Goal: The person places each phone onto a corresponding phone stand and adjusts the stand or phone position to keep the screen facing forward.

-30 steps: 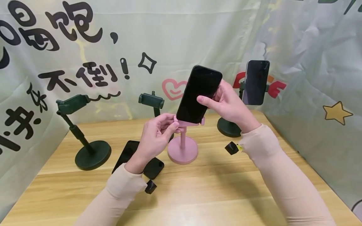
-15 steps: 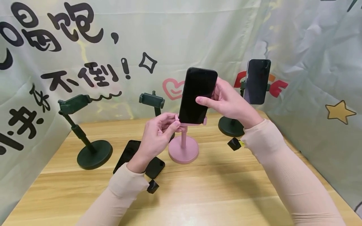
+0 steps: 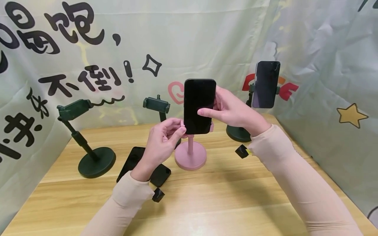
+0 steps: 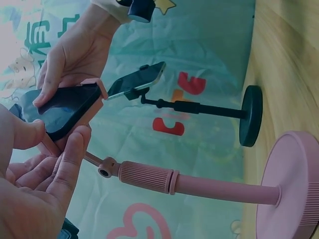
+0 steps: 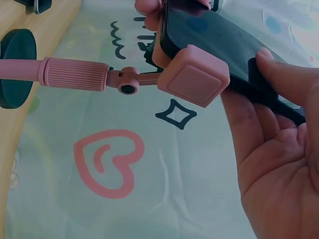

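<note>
A black smartphone (image 3: pixel 195 95) stands upright at the clamp of a pink phone stand (image 3: pixel 190 157). My right hand (image 3: pixel 234 109) grips the phone's right side, thumb across the screen and fingers behind. With thumb and fingers my left hand (image 3: pixel 159 142) pinches the clamp's left end, beside the phone's lower left corner. In the right wrist view, the clamp's other jaw, a pink block (image 5: pixel 195 77), sits against the phone's edge. The stand's ribbed collar (image 4: pixel 147 177) and joint show below the clamp in the left wrist view.
Green stands with bare clamps rise at the left (image 3: pixel 97 162) and behind my left hand (image 3: pixel 156 105). Another green stand (image 3: pixel 238 132) at the right holds a phone (image 3: pixel 266 84). Dark phones (image 3: pixel 160 175) lie under my left wrist on the wooden table (image 3: pixel 206 203). Printed cloth (image 3: pixel 206 39) encloses the back and sides.
The phone has turned from leaning right to upright and come down and left, its lower end now covering the clamp. My right hand moved with it; my left hand stayed at the clamp.
</note>
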